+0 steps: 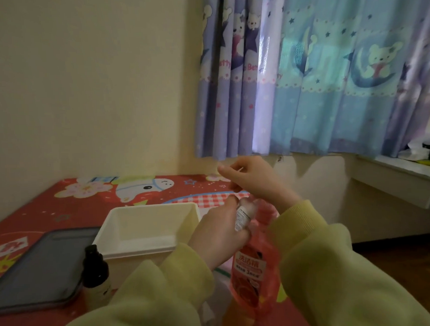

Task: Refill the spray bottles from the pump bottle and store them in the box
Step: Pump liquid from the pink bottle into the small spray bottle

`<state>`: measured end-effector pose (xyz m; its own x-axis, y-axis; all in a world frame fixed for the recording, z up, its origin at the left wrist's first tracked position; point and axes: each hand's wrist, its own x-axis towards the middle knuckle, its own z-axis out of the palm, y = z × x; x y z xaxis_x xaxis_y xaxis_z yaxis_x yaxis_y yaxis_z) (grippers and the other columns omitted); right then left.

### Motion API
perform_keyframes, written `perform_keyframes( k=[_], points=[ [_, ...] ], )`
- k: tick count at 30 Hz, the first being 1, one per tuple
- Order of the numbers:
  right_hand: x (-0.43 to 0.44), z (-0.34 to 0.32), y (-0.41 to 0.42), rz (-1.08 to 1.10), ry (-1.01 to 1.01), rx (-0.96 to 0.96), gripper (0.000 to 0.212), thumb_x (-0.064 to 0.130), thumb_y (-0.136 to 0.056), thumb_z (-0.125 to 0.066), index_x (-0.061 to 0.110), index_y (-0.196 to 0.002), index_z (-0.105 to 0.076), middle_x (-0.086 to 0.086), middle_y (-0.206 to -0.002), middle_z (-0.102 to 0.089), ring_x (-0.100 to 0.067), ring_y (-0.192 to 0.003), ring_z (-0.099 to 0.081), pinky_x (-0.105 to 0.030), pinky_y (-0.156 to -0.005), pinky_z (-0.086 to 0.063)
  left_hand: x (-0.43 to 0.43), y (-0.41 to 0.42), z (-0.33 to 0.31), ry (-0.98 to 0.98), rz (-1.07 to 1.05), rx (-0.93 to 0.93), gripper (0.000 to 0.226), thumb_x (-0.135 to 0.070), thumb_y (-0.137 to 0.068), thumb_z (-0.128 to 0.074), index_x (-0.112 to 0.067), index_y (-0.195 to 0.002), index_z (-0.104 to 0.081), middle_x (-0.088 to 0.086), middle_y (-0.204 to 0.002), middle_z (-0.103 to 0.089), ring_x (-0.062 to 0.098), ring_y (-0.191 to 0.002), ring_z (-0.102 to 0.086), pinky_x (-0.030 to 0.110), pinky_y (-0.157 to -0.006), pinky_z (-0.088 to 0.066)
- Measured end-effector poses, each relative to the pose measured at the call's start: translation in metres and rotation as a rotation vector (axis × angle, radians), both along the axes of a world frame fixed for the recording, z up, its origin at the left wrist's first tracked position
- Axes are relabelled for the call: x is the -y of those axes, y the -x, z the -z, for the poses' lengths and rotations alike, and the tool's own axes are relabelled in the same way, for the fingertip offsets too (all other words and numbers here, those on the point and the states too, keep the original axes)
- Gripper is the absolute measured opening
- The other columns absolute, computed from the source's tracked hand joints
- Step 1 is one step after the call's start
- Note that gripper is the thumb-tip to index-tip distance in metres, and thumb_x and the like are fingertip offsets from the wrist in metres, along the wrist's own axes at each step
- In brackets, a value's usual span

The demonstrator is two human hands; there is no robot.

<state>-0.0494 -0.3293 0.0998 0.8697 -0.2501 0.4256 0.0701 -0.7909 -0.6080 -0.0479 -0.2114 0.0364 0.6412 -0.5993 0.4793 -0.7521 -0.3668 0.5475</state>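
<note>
Head view: left hand [219, 232] grips a spray bottle [242, 216] nearly upright by the pump bottle [254, 273]. Right hand [251, 177], just above, pinches a thin piece [239, 170].

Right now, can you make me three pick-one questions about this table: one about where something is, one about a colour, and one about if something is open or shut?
1. Where does the black-topped bottle stand? A) on the floor B) on the windowsill C) on the table beside the grey lid
2. What colour is the big pump bottle? A) pink B) blue C) black
3. How is the white box? A) lid on B) open C) tipped over
Answers: 1 C, it stands between the grey lid and the white box; 2 A, its body is see-through pink; 3 B, its white inside shows from above.
</note>
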Motion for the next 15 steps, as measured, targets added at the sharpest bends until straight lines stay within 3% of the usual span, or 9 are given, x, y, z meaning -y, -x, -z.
perform_keyframes(
  k=[6, 9, 15],
  points=[
    [0.005, 0.011, 0.002, 0.021, -0.079, 0.081, 0.037, 0.049, -0.083, -0.060, 0.014, -0.073, -0.067, 0.000, -0.065, -0.070, -0.016, -0.071, -0.069, -0.036, -0.075, -0.056, 0.006, -0.006, 0.012, -0.037, -0.014, 0.009, 0.032, -0.032, -0.083, -0.058, -0.015, -0.106, -0.043, 0.007, -0.100, -0.067, 0.026, -0.090, -0.063, 0.034, -0.070, -0.048],
    [0.003, 0.011, 0.003, 0.005, -0.043, 0.033, 0.031, 0.047, -0.083, -0.061, 0.019, -0.069, -0.064, 0.000, -0.066, -0.069, -0.018, -0.071, -0.069, -0.037, -0.074, -0.057, 0.003, -0.005, 0.009, -0.060, -0.003, -0.008, 0.032, -0.031, -0.083, -0.058, -0.015, -0.107, -0.044, 0.006, -0.101, -0.066, 0.024, -0.090, -0.063, 0.031, -0.068, -0.046],
    [-0.001, -0.010, 0.005, -0.078, -0.076, -0.110, 0.034, 0.039, -0.088, -0.059, 0.006, -0.086, -0.067, -0.012, -0.080, -0.072, -0.015, -0.066, -0.064, -0.024, -0.060, -0.049, -0.002, -0.005, -0.009, -0.029, 0.028, 0.034, 0.025, -0.021, -0.079, -0.058, -0.018, -0.098, -0.042, 0.006, -0.100, -0.064, 0.019, -0.080, -0.055, 0.029, -0.064, -0.038]
  ],
)
